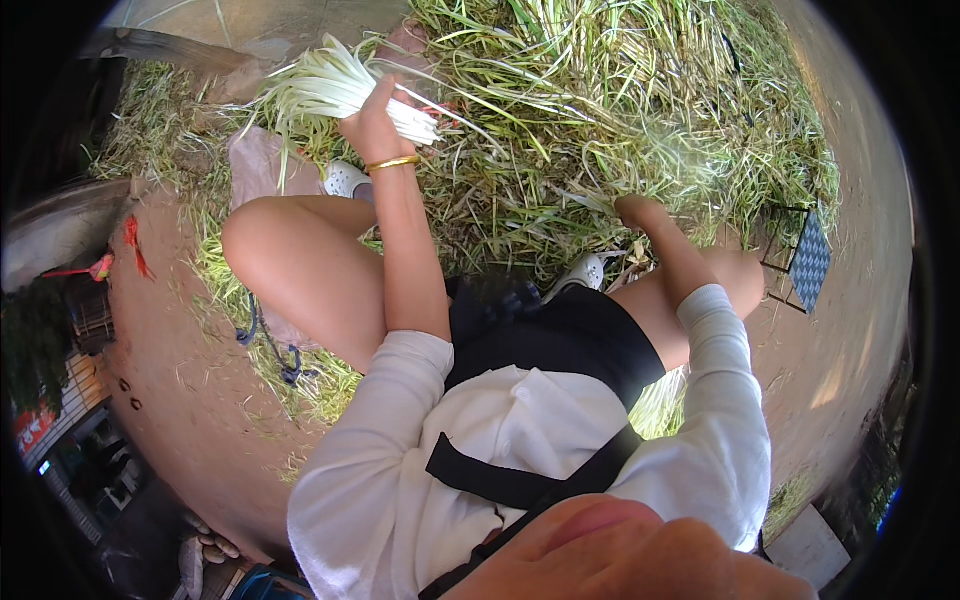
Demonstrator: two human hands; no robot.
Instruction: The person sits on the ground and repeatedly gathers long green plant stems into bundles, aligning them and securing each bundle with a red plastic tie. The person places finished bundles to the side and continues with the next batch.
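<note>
My left hand (pixel 377 124) is closed around a bunch of white, leafy vegetable stalks (pixel 322 86), resembling blanched chives. Their cut-looking ends point right and their pale leaves fan out to the left. A gold-coloured bracelet (pixel 394 163) circles that wrist. My right hand (pixel 639 212) is low over loose leaves by my right knee, its fingers mostly hidden. A pale leaf (pixel 589 200) lies at its fingertips; whether it is gripped cannot be made out. Beyond both hands spreads a large heap of long green and yellowish stalks (pixel 592 82).
My white clogs (pixel 345 180) rest among the litter. A small stool with a checked top (pixel 810 262) stands at right. At left are a pinkish cloth or sack (pixel 262 165), dark cords (pixel 289 364) and red strings (pixel 133 244) on the earth floor. A timber piece (pixel 161 49) lies at upper left.
</note>
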